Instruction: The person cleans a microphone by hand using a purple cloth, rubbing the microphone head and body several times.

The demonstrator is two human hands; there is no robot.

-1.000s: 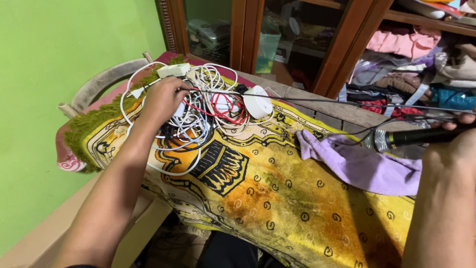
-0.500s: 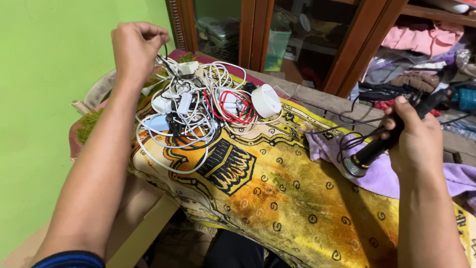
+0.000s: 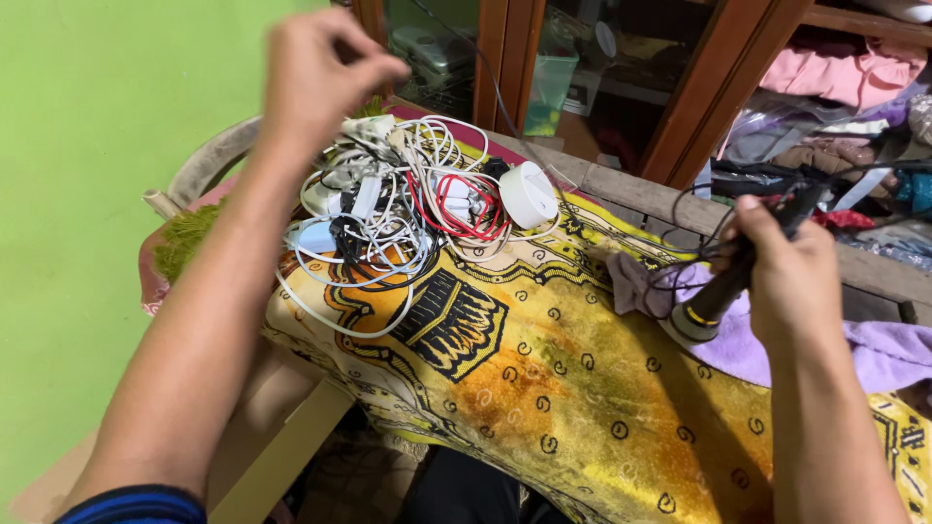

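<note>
Two bare hands work over a yellow patterned blanket (image 3: 544, 388) in the head view, the only view there is. The left hand (image 3: 320, 73) is raised above the far left corner, fingers pinched shut on a thin dark cable (image 3: 505, 102) that runs off up and to the right; the hand is blurred, so the grip itself is hard to make out. Below it lies a tangled heap of cables (image 3: 408, 209), mostly white with some red and black, and a round white disc (image 3: 527, 194) rests at the heap's right edge. The right hand (image 3: 786, 272) is clenched around a dark microphone (image 3: 714, 301), held tilted with its head low over a purple cloth (image 3: 757, 349). Black cord loops just beside that hand. Wooden shelves (image 3: 699, 87) with folded clothes stand behind.
</note>
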